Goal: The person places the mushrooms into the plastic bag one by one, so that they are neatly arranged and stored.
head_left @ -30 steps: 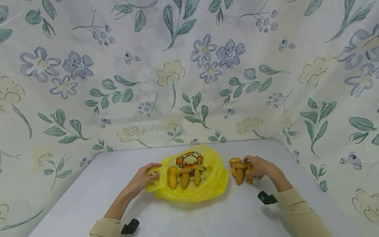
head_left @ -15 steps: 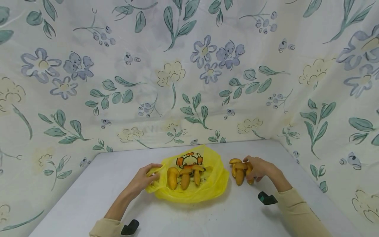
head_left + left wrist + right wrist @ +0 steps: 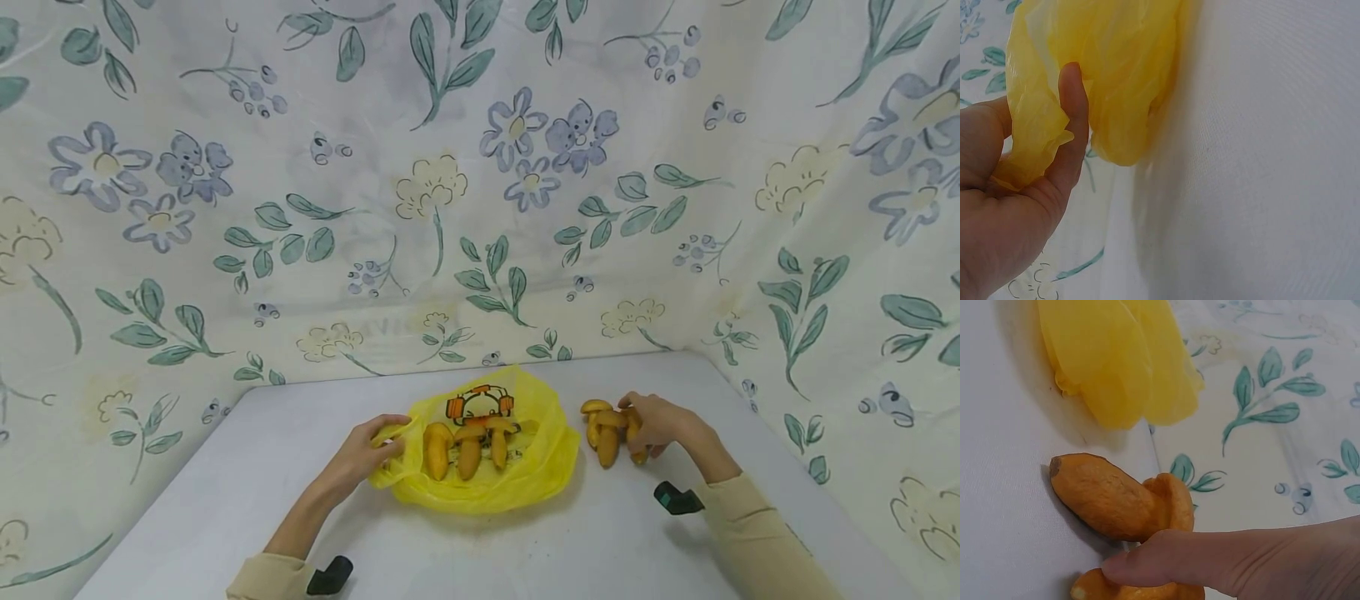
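Note:
A yellow plastic bag (image 3: pixel 551 475) lies spread on the table, its mouth towards me. Three brown-orange mushrooms (image 3: pixel 469 454) sit side by side inside it. My left hand (image 3: pixel 367 450) holds the bag's left edge; in the left wrist view the film runs between thumb and fingers. To the right of the bag, my right hand (image 3: pixel 658 427) grips the rightmost mushroom (image 3: pixel 637 439) of a small group, partly covering it. Two more mushrooms (image 3: pixel 608 442) stand just left of that hand. In the right wrist view my thumb (image 3: pixel 1147 559) presses on the held mushroom, and another mushroom (image 3: pixel 1107 497) lies beside it.
The white table (image 3: pixel 480 550) stretches around the bag. A floral curtain (image 3: pixel 450 208) rises behind the table and along its right side. Each wrist carries a small black camera, one near the left sleeve (image 3: pixel 270 575) and one near the right.
The mushroom in my right hand has shifted slightly right, away from the one beside it. My left hand and the bag stay where they were.

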{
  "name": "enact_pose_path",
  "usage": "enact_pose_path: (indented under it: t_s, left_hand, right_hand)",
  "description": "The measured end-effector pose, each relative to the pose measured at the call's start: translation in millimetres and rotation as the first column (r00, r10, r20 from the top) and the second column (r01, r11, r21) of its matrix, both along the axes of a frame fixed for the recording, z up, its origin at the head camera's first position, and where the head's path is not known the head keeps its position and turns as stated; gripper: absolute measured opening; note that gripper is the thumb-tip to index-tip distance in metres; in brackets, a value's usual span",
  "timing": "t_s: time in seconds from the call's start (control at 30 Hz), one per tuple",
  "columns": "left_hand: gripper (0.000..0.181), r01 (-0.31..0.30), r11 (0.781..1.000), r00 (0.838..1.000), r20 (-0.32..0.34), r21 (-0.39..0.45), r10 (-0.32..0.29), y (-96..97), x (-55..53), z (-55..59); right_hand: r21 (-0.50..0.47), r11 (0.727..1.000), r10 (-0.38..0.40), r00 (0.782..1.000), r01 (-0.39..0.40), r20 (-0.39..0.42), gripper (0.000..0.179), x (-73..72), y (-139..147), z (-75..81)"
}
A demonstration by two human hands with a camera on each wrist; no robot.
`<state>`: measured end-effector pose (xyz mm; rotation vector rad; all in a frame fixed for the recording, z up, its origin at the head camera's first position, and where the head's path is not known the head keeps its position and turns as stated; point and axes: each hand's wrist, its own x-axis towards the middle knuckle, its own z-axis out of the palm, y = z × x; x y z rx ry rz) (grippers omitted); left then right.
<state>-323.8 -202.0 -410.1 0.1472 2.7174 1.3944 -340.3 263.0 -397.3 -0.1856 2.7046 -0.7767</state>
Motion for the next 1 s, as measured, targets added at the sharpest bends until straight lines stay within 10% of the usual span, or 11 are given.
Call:
enact_pose_path:
  t_s: [1.0]
  left_hand:
    - [0.044, 0.014, 1.000, 1.000, -0.015, -0.002, -0.014, -0.8, 1.3, -0.4]
  right_hand:
    - [-0.032, 0.999, 0.004, 0.999, -0.005, -0.033, 0.076, 4.6, 10, 10.8]
